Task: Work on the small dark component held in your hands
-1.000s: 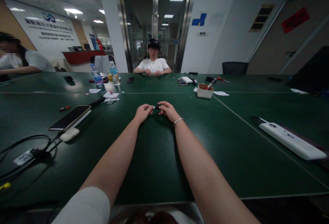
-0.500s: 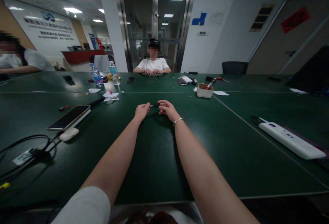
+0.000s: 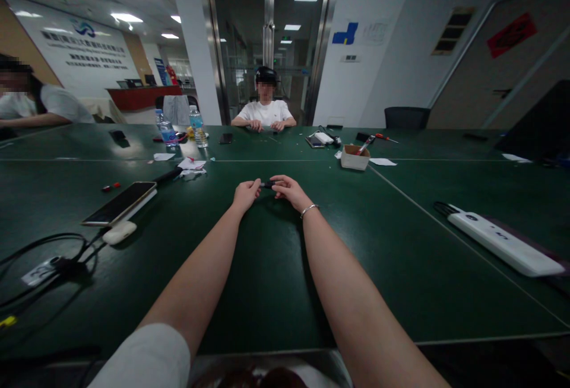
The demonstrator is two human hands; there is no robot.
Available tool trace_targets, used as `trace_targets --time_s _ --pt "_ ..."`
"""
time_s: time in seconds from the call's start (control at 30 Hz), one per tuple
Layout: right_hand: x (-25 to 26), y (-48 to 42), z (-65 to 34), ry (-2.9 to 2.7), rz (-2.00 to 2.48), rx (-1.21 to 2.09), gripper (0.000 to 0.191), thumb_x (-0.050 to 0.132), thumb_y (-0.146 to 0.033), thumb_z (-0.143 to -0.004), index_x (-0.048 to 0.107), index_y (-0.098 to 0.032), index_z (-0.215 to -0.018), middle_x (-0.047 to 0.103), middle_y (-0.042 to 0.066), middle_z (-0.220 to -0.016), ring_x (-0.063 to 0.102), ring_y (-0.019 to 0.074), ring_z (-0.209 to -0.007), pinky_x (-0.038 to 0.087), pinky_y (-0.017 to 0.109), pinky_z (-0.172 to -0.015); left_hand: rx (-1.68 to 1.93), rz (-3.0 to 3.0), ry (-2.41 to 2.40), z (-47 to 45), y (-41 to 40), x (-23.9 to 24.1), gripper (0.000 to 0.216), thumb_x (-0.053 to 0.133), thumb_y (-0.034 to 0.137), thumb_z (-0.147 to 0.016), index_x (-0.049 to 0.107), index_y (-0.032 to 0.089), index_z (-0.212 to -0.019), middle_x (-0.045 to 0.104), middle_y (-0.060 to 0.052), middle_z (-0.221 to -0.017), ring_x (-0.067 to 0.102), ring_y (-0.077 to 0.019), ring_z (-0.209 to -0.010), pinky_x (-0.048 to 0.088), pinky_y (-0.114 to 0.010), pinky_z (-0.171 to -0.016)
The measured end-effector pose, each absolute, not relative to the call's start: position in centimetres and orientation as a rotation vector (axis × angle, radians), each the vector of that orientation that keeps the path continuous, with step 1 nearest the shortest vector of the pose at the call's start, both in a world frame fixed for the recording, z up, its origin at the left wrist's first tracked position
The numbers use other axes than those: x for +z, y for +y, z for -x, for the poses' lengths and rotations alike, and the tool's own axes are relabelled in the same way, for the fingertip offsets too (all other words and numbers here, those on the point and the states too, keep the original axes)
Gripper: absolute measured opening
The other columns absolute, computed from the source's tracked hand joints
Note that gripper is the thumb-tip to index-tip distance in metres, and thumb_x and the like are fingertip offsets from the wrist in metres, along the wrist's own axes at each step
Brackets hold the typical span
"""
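Note:
Both hands meet over the middle of the dark green table, at about arm's length, with a small slim black object (image 3: pixel 268 184) between them. It has a lighter grey part towards its left end; its exact kind is too small to tell. My left hand (image 3: pixel 246 196) pinches the left end between thumb and fingertips. At the other end, the thumb and fingers of my right hand (image 3: pixel 290 191) close on it, covering its tip. A silver bracelet (image 3: pixel 310 210) circles my right wrist.
To the left lie a phone (image 3: pixel 120 203), a white earbud case (image 3: pixel 119 233) and looped black cables (image 3: pixel 66 262). A white power strip (image 3: pixel 503 239) lies right, a small box (image 3: pixel 355 158) beyond. Bottles (image 3: pixel 196 127) stand further back. Another person (image 3: pixel 264 112) sits opposite.
My right hand has shifted slightly down and its fingers have changed position a little; more of the black object shows between the hands. My left hand has hardly moved.

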State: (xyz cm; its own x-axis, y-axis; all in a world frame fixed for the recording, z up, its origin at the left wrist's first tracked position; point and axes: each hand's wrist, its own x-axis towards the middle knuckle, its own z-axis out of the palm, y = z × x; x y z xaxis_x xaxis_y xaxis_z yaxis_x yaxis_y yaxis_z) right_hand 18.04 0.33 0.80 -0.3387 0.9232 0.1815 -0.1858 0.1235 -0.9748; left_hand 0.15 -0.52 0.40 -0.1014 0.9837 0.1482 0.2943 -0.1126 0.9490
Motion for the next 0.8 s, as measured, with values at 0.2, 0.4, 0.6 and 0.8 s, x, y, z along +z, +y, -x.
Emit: trace_targets --time_s 0.2,0.4,0.6,0.8 --pt "0.59 0.57 -18.09 -1.406 0.797 1.427 0.033 0.073 -0.018 -0.067 0.064 -0.020 -0.099 0.064 -0.002 -0.083 0.055 0.0036 -0.050 0.052 0.020 -0.055 1.236 -1.497 1.450 -0.07 -0.58 0.26 0.044 0.051 0.056 -0.079 0.061 0.016 -0.063 0.057 -0.001 -0.054 0.049 -0.0100 -0.047 0.037 -0.023 -0.049" --pt "0.53 0.62 -17.98 -1.356 0.824 1.422 0.030 0.074 -0.021 -0.067 0.064 -0.018 -0.095 0.065 -0.002 -0.075 0.054 0.0045 -0.049 0.051 0.020 -0.054 1.246 -1.557 1.430 -0.28 -0.97 0.60 0.043 0.051 0.055 -0.079 0.060 0.016 -0.063 0.056 -0.001 -0.053 0.049 -0.0100 -0.048 0.038 -0.024 -0.050" --pt "0.85 0.44 -17.83 -1.306 0.870 1.406 0.024 0.074 -0.023 -0.069 0.065 -0.018 -0.090 0.064 -0.003 -0.068 0.054 0.0051 -0.047 0.050 0.020 -0.053 1.266 -1.538 1.371 -0.32 -0.97 0.57 0.040 0.052 0.054 -0.078 0.060 0.017 -0.066 0.056 0.000 -0.055 0.049 -0.0100 -0.049 0.038 -0.024 -0.051" --pt "1.10 0.28 -17.83 -1.272 0.896 1.426 0.021 0.071 -0.023 -0.074 0.063 -0.016 -0.092 0.070 0.001 -0.076 0.053 0.0047 -0.045 0.049 0.019 -0.052 1.278 -1.510 1.303 -0.32 -1.23 0.85 0.036 0.057 0.052 -0.075 0.060 0.016 -0.071 0.056 0.001 -0.058 0.049 -0.0090 -0.049 0.038 -0.023 -0.051"
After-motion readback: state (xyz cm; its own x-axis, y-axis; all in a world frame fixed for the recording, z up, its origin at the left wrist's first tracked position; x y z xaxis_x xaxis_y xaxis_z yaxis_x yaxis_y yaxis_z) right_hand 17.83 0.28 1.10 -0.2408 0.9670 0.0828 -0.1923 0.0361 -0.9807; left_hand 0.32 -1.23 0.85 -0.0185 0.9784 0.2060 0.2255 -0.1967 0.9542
